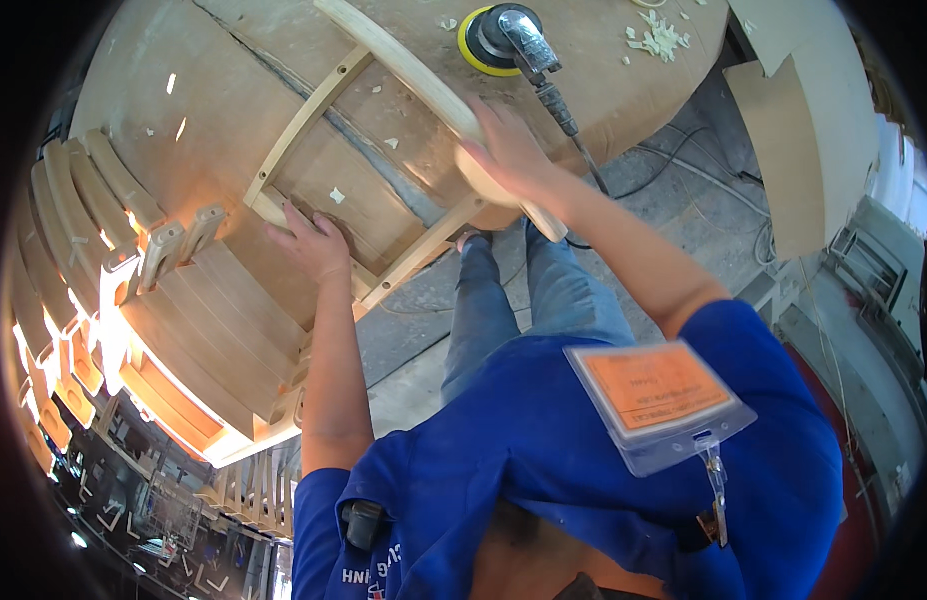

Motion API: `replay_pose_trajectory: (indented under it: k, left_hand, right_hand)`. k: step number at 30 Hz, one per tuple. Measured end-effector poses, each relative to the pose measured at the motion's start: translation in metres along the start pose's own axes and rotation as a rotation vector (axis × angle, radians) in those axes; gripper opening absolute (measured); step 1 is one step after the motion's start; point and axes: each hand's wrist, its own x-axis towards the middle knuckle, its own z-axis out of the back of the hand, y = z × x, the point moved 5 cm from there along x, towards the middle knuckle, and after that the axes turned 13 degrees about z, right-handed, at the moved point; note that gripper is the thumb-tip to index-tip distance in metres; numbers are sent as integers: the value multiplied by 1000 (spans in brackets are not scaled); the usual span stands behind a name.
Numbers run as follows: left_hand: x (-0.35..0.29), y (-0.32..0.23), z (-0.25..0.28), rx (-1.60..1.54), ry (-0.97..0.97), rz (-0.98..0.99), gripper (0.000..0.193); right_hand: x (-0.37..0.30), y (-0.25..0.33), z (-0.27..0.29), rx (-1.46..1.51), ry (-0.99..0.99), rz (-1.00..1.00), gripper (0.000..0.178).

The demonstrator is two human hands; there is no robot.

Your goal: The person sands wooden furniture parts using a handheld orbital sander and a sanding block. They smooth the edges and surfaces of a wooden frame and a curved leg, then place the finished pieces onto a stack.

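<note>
A pale wooden frame lies on the worktable, with screw holes in its crosspieces. Along its far right side runs a thick curved rail, which widens toward my body. My right hand grips this rail near its wide part, fingers over the top and thumb on the near side. On the left, my left hand holds the frame's thinner side rail, its fingers curled over the wood. The undersides of both grips are hidden.
A round sander with a yellow pad rests beyond my right hand, its hose hanging off the table edge. Wood shavings lie to its right. Stacked curved wooden parts crowd the left. Cables cross the floor.
</note>
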Motion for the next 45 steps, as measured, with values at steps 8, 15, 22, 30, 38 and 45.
replay_pose_trajectory:
  k: [8, 15, 22, 30, 38, 45]
  left_hand:
    - [-1, -4, 1, 56, -6, -3, 57]
    - [4, 5, -8, 20, -41, -37, 54]
    - [3, 7, -10, 182, -82, -16, 51]
    - [-9, -23, 10, 136, -131, 131, 52]
    - [-124, -202, -30, -442, 538, 68, 91]
    - [-118, -187, 22, -621, 604, 27, 83]
  right_hand:
    - [-99, 33, 37, -64, 147, -246, 61]
    - [89, 28, 10, -114, -58, -26, 60]
    - [-83, 12, 11, -87, 29, -205, 61]
    - [-264, 24, 131, -255, 357, -682, 58]
    - [-316, 54, 245, -409, -337, -708, 51]
    - [-273, 89, 215, -391, -276, -604, 42]
